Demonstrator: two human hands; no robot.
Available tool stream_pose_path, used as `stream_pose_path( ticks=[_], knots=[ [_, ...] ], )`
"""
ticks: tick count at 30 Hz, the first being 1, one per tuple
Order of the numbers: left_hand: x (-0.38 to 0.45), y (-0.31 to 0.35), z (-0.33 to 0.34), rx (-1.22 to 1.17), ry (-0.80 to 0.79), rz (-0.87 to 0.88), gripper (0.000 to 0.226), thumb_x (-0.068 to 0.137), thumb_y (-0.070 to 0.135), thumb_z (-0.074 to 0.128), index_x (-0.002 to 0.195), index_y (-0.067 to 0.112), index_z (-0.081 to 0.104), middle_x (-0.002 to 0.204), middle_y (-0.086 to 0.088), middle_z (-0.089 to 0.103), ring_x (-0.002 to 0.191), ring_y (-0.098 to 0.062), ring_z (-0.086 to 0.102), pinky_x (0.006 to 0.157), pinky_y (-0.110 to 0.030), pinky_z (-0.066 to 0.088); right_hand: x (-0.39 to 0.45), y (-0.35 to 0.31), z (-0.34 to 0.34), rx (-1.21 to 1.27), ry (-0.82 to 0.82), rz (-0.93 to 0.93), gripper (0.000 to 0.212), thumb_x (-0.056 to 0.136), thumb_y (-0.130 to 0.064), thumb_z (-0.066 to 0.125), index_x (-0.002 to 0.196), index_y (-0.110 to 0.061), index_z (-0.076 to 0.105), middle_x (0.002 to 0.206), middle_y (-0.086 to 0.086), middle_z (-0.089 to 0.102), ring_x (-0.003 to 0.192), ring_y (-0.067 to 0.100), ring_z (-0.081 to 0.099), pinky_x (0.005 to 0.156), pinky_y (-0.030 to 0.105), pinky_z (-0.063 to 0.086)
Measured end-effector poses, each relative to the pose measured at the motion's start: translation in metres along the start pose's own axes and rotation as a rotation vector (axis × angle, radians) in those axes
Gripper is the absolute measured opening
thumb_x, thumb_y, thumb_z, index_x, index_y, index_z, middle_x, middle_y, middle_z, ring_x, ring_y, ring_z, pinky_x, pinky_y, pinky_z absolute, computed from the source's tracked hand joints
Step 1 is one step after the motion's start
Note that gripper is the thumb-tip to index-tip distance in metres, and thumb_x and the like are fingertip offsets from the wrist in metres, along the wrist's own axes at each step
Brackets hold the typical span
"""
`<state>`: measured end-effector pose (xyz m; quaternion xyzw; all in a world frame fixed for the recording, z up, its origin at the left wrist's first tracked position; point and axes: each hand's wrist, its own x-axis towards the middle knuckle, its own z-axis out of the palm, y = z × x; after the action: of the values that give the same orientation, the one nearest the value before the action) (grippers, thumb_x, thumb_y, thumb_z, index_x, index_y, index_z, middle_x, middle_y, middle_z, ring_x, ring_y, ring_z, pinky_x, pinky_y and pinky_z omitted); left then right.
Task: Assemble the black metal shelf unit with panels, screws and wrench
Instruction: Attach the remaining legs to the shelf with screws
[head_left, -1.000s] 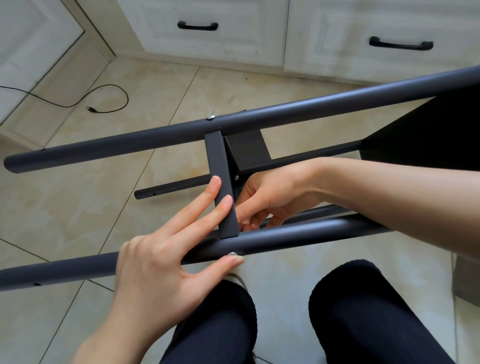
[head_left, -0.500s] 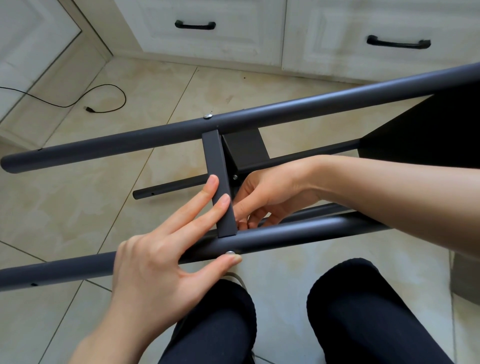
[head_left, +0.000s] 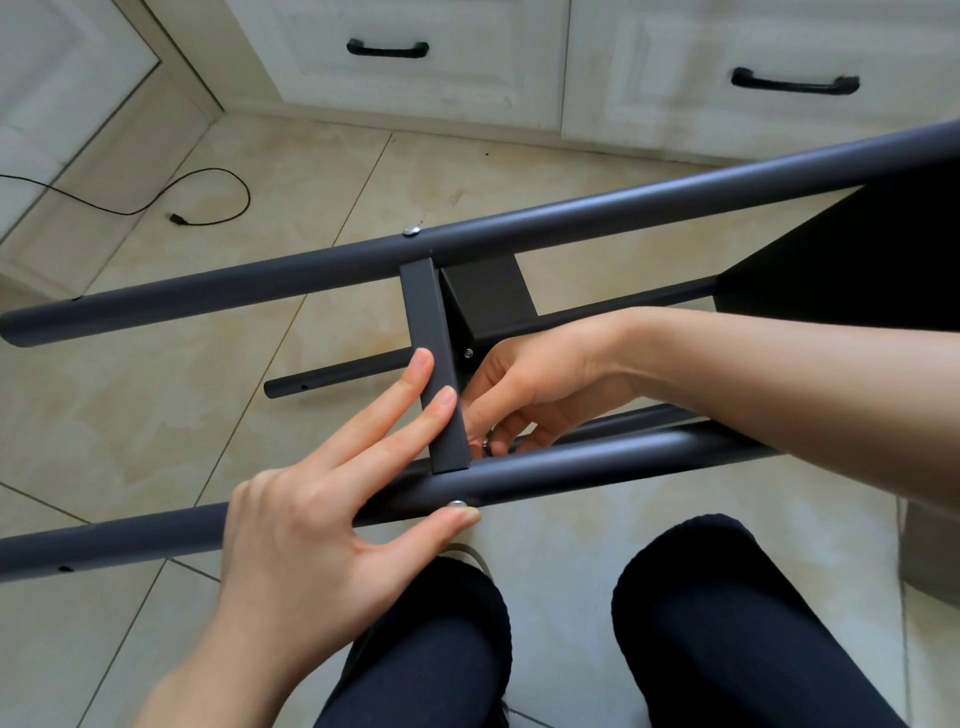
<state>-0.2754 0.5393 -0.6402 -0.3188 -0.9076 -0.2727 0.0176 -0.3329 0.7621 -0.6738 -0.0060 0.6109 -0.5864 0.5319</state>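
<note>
Left hand (head_left: 311, 540): fingers straight on the panel edge (head_left: 435, 364), thumb by a screw (head_left: 457, 503).
Right hand (head_left: 524, 384): fingers curled behind it — holding unclear.
Shelf (head_left: 519, 228): on the floor, 12 o'clock.
Progress: two panels in — more remain.

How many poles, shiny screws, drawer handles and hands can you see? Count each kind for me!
Thick dark poles: 2, the far pole and the near pole
Thin dark rods: 2, the far rod and the near rod
Shiny screw heads: 3, top screw, middle screw, bottom screw
Black drawer handles: 2, left handle, right handle
Hands: 2, left hand, right hand
Total: 11
</note>
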Motion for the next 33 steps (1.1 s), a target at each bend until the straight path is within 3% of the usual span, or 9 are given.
stream_pose_path(
  ticks=[6, 12, 17, 23, 28, 33],
  knots=[
    [0.0005, -0.0005, 0.0001, 0.003, -0.001, 0.0, 0.061, 0.078, 0.059, 0.065, 0.137, 0.042, 0.057, 0.153, 0.025, 0.042, 0.085, -0.008, 0.075, 0.054, -0.028, 0.053, 0.0023, 0.0007, 0.0022, -0.085, 0.029, 0.014, 0.029, 0.094, -0.025, 0.063, 0.067, -0.015, 0.07, 0.072, 0.0, 0.065, 0.066, 0.011, 0.058, 0.068, 0.023, 0.049],
    [0.0011, -0.0017, 0.0004, -0.014, 0.009, -0.001, 0.062, 0.077, 0.061, 0.065, 0.136, 0.043, 0.056, 0.152, 0.025, 0.044, 0.099, -0.003, 0.07, 0.057, -0.03, 0.057, -0.0023, -0.0023, -0.0012, -0.004, 0.0, -0.032, 0.015, 0.094, -0.011, 0.059, 0.082, -0.01, 0.069, 0.082, 0.004, 0.065, 0.072, 0.013, 0.056, 0.07, 0.024, 0.048],
    [0.0014, -0.0013, 0.0001, -0.003, 0.008, 0.0, 0.062, 0.078, 0.061, 0.065, 0.136, 0.041, 0.058, 0.152, 0.024, 0.043, 0.094, -0.009, 0.074, 0.055, -0.032, 0.056, 0.0003, -0.0015, 0.0013, -0.09, 0.015, -0.011, 0.022, 0.096, -0.018, 0.059, 0.075, -0.011, 0.066, 0.077, 0.003, 0.062, 0.07, 0.013, 0.055, 0.071, 0.026, 0.047],
    [0.0019, -0.0017, 0.0001, -0.01, 0.008, 0.001, 0.062, 0.077, 0.06, 0.065, 0.135, 0.042, 0.057, 0.151, 0.024, 0.045, 0.101, -0.003, 0.069, 0.057, -0.031, 0.057, -0.0009, -0.003, 0.0005, -0.018, 0.007, -0.024, 0.013, 0.096, -0.013, 0.058, 0.087, -0.008, 0.066, 0.084, 0.005, 0.065, 0.072, 0.014, 0.055, 0.073, 0.026, 0.048],
    [0.0021, -0.001, 0.0, 0.0, 0.004, 0.004, 0.061, 0.077, 0.061, 0.064, 0.135, 0.042, 0.058, 0.152, 0.025, 0.043, 0.094, -0.005, 0.073, 0.055, -0.029, 0.055, 0.001, -0.0023, 0.0013, -0.087, 0.032, 0.012, 0.025, 0.097, -0.019, 0.058, 0.075, -0.011, 0.067, 0.075, 0.002, 0.063, 0.069, 0.014, 0.056, 0.071, 0.027, 0.047],
    [0.0011, -0.0004, 0.0002, 0.021, -0.003, 0.004, 0.062, 0.078, 0.059, 0.065, 0.136, 0.039, 0.058, 0.152, 0.022, 0.044, 0.092, -0.007, 0.074, 0.056, -0.032, 0.057, -0.0015, -0.0036, 0.0005, -0.019, -0.019, -0.016, 0.012, 0.097, -0.011, 0.056, 0.092, -0.005, 0.065, 0.085, 0.006, 0.063, 0.074, 0.015, 0.057, 0.076, 0.029, 0.047]
  ],
)
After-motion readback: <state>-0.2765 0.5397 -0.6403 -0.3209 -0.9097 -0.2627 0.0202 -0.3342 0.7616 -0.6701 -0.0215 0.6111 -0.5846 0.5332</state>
